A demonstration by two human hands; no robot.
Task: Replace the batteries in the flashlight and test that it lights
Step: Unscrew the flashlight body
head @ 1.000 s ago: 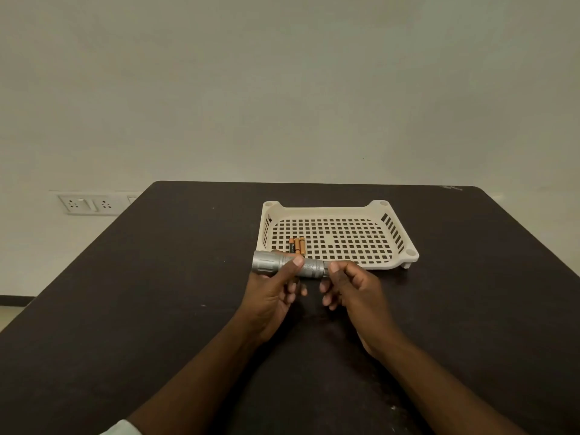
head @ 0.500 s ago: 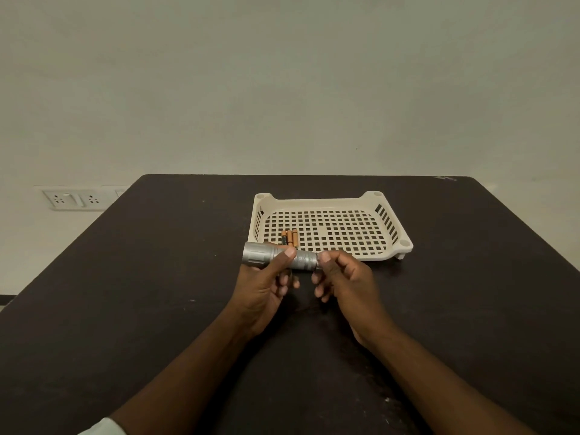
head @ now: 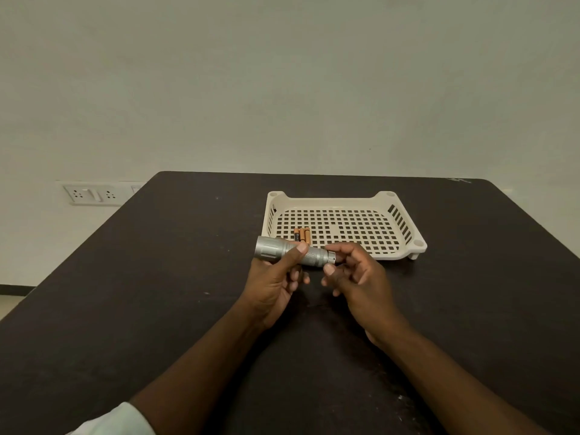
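Note:
A silver flashlight [head: 284, 251] is held level above the dark table, its wide head pointing left. My left hand [head: 276, 277] grips its body, thumb on top. My right hand [head: 354, 273] is at the tail end, thumb and fingers curled around the end cap [head: 331, 257]; how tightly they pinch it I cannot tell. Three orange and black batteries [head: 302, 235] lie side by side in the near left corner of a cream perforated tray [head: 405, 196], just behind the flashlight.
The dark table [head: 157, 293] stretches around my arms. The tray stands right of centre, toward the back. A wall socket plate [head: 92, 193] sits on the wall at the far left, beyond the table edge.
Both hands stay on the flashlight. My right hand's fingers have shifted around the tail end, showing more of the end cap. The camera view has moved a little.

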